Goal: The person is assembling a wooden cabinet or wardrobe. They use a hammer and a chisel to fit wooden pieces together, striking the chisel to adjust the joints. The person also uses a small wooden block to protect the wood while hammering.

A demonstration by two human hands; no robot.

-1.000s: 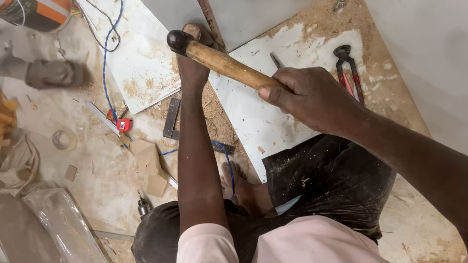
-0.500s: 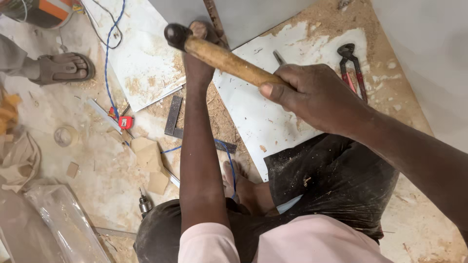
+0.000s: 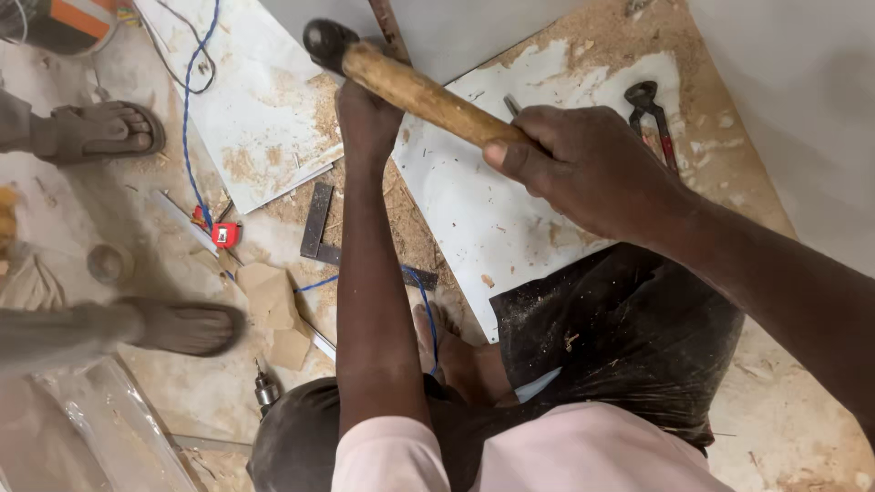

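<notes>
My right hand [image 3: 583, 164] grips the wooden handle of a hammer [image 3: 410, 87], whose dark head points up and to the left, above my left hand. My left hand [image 3: 365, 118] reaches forward under the hammer and rests at the edge of a grey board [image 3: 456, 27], by a thin reddish strip [image 3: 387, 27]; its fingers are hidden by the hammer. Below lies a white panel [image 3: 483, 219] dusted with sawdust. My dark trousers and bare foot [image 3: 447, 346] show beneath.
Black pincers [image 3: 652, 114] lie on the sawdust at the right. A steel square [image 3: 319, 228], a red tape measure [image 3: 223, 235], a blue cable [image 3: 187, 137] and a drill chuck [image 3: 266, 390] lie at the left. Another person's sandalled feet [image 3: 100, 132] stand at the left.
The hammer head has shifted slightly left and up over my left hand. The other person's near foot has stepped into view at the lower left.
</notes>
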